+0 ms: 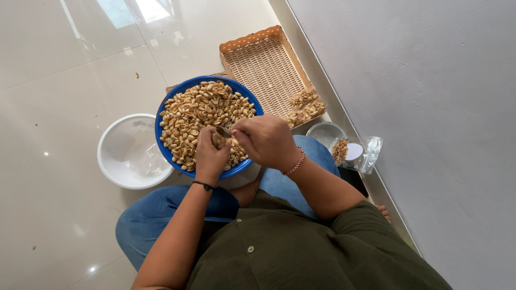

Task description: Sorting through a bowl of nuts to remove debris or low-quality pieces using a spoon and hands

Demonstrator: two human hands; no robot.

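- A white bowl point(129, 153) sits on the glossy floor point(59, 80) at nine o'clock.
- A woven tray point(266, 67) lies at one o'clock along the grey wall point(430, 107), with a heap of nuts in its near corner.
- A small glass bowl point(325, 131) stands at three o'clock.
- A clear plastic bag point(360, 153) holding nuts lies just beside it.

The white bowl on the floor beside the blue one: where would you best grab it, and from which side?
Probably by its rim. The white bowl sits upright and open on the tiled floor, its wide, rounded rim exposed. Its far-left edge is free, so come from above there, away from the blue bowl of peanuts that crowds its right edge. The left hand and right hand are busy over the peanuts.
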